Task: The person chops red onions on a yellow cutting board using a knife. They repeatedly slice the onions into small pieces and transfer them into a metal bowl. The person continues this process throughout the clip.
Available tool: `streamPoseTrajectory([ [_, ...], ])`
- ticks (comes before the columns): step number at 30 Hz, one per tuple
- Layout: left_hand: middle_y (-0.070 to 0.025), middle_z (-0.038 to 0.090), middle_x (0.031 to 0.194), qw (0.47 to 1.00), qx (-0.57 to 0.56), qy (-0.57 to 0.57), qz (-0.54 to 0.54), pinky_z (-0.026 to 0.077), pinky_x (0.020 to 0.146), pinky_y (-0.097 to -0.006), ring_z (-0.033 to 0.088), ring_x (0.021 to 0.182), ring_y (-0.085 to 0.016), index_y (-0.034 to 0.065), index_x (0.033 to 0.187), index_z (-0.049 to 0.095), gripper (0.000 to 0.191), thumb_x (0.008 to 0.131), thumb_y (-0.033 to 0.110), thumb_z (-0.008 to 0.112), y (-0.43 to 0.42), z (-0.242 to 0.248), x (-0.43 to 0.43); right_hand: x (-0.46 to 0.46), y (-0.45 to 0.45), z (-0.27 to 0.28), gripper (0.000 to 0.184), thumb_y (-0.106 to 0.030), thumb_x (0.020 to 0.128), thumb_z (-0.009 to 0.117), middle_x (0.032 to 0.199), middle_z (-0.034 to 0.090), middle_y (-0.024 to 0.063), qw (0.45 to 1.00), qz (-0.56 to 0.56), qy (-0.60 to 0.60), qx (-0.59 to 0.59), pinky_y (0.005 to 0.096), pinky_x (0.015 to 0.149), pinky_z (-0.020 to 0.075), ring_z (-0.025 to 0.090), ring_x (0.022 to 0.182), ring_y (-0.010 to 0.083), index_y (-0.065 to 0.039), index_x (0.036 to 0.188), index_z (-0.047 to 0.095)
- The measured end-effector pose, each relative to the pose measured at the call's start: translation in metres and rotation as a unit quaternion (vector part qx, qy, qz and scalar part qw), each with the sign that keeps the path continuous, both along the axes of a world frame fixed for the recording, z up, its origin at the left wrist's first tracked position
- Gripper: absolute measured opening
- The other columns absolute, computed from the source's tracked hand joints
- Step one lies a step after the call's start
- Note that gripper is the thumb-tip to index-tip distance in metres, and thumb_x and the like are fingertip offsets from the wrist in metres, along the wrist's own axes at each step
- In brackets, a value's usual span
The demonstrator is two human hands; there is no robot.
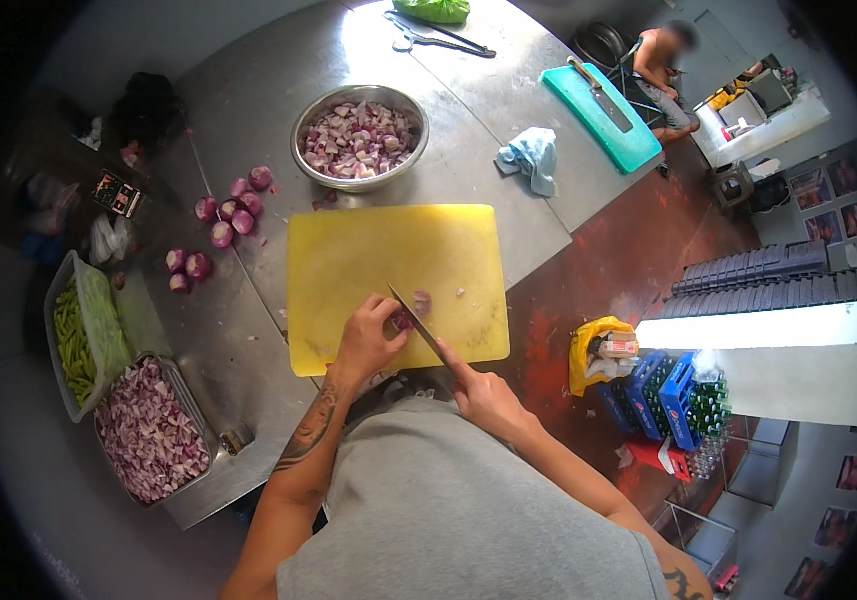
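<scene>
On the yellow cutting board (391, 247), my left hand (372, 335) grips a piece of red onion (400, 321), mostly hidden by the fingers. My right hand (484, 394) holds a kitchen knife (419, 328), its index finger laid along the blade. The blade lies right beside the held onion, its tip pointing away from me. Just right of the blade rests a cut onion slice (422, 302). Beyond the board stands a steel bowl (421, 154) of chopped red onion (357, 141). Several peeled whole onions (242, 221) sit on the steel table to the left.
A steel tray (199, 420) of chopped onion and a plastic tub (90, 375) of green vegetables stand at left. A light blue cloth (533, 159) lies at right, near a teal board (586, 105) bearing another knife (612, 109). A person (661, 75) sits beyond the steel table (248, 112).
</scene>
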State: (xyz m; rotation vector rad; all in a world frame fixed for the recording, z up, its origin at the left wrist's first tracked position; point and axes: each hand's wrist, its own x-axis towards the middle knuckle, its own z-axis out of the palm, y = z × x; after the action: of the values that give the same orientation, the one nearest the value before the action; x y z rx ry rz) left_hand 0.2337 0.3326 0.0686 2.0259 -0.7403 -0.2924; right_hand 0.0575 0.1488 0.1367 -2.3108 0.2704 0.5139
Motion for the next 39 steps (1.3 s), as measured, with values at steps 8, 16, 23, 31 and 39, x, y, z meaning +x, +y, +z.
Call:
streamPoseTrajectory([
  [8,-0.0142,0.069,0.102,1.000,-0.003,-0.008,-0.026,0.060,0.083,-0.0427,0.073,0.094,-0.033,0.0069,0.114,0.075,0.032,0.083,0.007,0.083,0.001,0.006,0.002,0.011,0.009,-0.042,0.097,-0.004,0.093,0.058,0.091,0.072,0.0298,1.000,0.013,-0.014,-0.015,0.0545,0.078,0.0578,0.073,0.084,0.0467,-0.034,0.175,0.015],
  [16,-0.0147,0.067,0.104,0.995,0.060,-0.005,-0.079,0.061,0.084,-0.0402,0.073,0.093,-0.032,0.0064,0.117,0.077,0.034,0.084,0.004,0.083,-0.003,0.010,0.012,-0.002,-0.013,0.032,0.093,-0.010,0.095,0.057,0.095,0.073,0.0311,0.990,0.037,0.132,-0.038,0.0570,0.082,0.0579,0.073,0.086,0.0480,-0.039,0.174,0.016],
  [23,-0.0153,0.067,0.100,1.000,-0.024,0.004,0.007,0.059,0.085,-0.0430,0.071,0.093,-0.035,0.0050,0.114,0.072,0.032,0.083,0.007,0.082,-0.002,0.011,-0.005,-0.021,-0.022,0.057,0.089,-0.011,0.097,0.054,0.096,0.074,0.0311,0.991,-0.001,0.131,-0.033,0.0567,0.087,0.0571,0.073,0.090,0.0493,-0.035,0.174,0.018],
  [31,-0.0146,0.068,0.100,0.998,-0.025,-0.041,0.046,0.059,0.082,-0.0424,0.071,0.091,-0.033,0.0029,0.106,0.071,0.027,0.082,0.007,0.082,0.002,-0.005,-0.015,0.000,0.004,0.008,0.092,-0.008,0.095,0.056,0.093,0.073,0.0312,0.999,0.008,0.040,-0.005,0.0573,0.084,0.0580,0.073,0.087,0.0503,-0.035,0.174,0.018],
  [39,-0.0153,0.069,0.106,0.998,-0.061,0.002,0.015,0.061,0.081,-0.0378,0.074,0.092,-0.029,-0.0004,0.115,0.071,0.035,0.083,0.002,0.084,0.008,-0.012,-0.011,0.004,0.007,-0.013,0.095,-0.006,0.093,0.058,0.088,0.072,0.0313,0.999,0.021,0.029,-0.004,0.0577,0.078,0.0583,0.073,0.085,0.0496,-0.033,0.174,0.019],
])
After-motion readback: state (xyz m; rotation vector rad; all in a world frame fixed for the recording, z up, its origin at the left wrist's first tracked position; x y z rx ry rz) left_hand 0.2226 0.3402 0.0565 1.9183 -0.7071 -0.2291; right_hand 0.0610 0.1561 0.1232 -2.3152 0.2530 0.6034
